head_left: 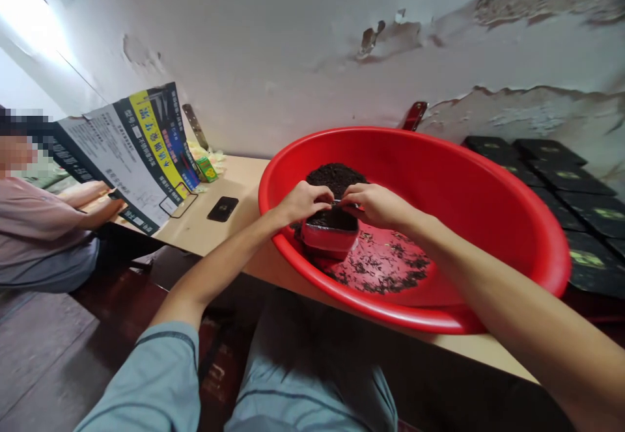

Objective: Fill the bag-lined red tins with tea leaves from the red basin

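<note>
A clear, squarish plastic box stands inside a large red plastic basin, holding dark loose bits that look like tea leaves. My left hand has its fingers bent over the box's far rim. From the right, my right hand closes on the same rim, with its fingertips close to the left ones. What lies right under the fingertips is partly hidden. Behind the hands is a heap of the dark leaves. More leaves are scattered thinly over the basin floor.
Several black square packs with gold marks lie right of the basin. On the table is a flat black piece, near a small green-yellow box. A seated person is at the left, behind a large printed cardboard sheet.
</note>
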Action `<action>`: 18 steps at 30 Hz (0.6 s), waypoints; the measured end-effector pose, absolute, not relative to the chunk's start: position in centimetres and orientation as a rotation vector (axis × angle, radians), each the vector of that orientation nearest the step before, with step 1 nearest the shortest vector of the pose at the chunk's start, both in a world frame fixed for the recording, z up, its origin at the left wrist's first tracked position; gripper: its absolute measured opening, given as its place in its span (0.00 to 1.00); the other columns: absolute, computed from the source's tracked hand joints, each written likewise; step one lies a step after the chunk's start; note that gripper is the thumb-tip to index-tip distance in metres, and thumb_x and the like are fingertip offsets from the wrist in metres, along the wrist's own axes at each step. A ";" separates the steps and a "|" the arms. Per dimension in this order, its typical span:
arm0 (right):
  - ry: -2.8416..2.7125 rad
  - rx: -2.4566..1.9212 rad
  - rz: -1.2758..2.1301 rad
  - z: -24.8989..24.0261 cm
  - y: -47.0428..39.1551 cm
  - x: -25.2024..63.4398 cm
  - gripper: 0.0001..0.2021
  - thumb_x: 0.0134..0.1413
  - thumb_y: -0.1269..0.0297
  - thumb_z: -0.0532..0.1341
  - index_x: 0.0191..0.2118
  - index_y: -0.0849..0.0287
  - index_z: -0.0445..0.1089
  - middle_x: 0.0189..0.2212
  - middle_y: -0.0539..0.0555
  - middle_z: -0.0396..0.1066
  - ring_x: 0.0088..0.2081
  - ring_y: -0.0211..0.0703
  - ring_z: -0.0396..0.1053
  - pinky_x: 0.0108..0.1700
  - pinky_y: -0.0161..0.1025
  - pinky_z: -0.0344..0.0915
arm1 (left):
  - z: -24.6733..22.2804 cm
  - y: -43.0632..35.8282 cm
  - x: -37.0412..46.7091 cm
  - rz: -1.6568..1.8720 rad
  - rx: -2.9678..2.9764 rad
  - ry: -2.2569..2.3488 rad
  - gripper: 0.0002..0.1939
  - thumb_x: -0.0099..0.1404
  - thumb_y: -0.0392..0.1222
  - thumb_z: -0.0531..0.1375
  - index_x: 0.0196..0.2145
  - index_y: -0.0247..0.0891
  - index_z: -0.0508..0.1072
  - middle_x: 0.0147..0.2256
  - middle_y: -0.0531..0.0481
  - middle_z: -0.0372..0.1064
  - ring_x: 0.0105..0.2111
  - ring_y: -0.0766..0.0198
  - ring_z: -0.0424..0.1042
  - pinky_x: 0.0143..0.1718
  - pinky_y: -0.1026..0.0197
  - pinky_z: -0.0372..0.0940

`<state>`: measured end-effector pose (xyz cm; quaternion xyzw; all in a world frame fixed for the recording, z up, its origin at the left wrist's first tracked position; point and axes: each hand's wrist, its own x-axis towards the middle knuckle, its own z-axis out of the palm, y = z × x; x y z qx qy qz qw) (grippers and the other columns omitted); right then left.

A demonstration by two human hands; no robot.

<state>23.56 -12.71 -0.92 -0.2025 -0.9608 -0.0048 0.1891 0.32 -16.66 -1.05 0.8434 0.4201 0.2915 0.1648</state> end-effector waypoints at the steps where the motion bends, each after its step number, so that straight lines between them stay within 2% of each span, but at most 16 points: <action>1: -2.718 -0.590 -0.016 -0.9 -12.9 23.4 0.11 0.61 0.70 0.59 0.42 0.59 0.81 0.39 0.59 0.78 0.38 0.47 0.75 0.42 0.40 0.70 | -1.2 -16.6 0.2 0.838 2.400 1.186 0.08 0.62 0.29 0.68 0.39 0.35 0.79 0.36 0.49 0.82 0.36 0.64 0.81 0.43 0.65 0.71; 6: -2.792 -0.638 0.026 -0.9 -13.7 22.6 0.12 0.60 0.72 0.61 0.46 0.59 0.80 0.42 0.60 0.78 0.43 0.48 0.76 0.46 0.40 0.70 | -1.8 -16.7 -0.1 0.825 2.381 1.199 0.12 0.61 0.28 0.68 0.42 0.36 0.79 0.35 0.50 0.82 0.36 0.63 0.81 0.42 0.64 0.72; 13: -2.807 -0.657 0.034 -1.5 -14.0 22.2 0.13 0.60 0.71 0.62 0.48 0.60 0.80 0.48 0.62 0.76 0.49 0.51 0.74 0.52 0.45 0.71 | -1.7 -17.1 -0.1 0.803 2.404 1.265 0.14 0.64 0.28 0.65 0.47 0.37 0.77 0.38 0.49 0.82 0.40 0.62 0.81 0.44 0.64 0.71; 18: -2.775 -0.630 0.059 -1.4 -13.5 22.5 0.12 0.62 0.71 0.60 0.45 0.58 0.81 0.48 0.60 0.77 0.46 0.49 0.75 0.50 0.43 0.71 | -1.7 -17.0 -0.1 0.779 2.527 1.199 0.17 0.61 0.25 0.64 0.47 0.37 0.78 0.43 0.49 0.81 0.44 0.60 0.79 0.50 0.60 0.70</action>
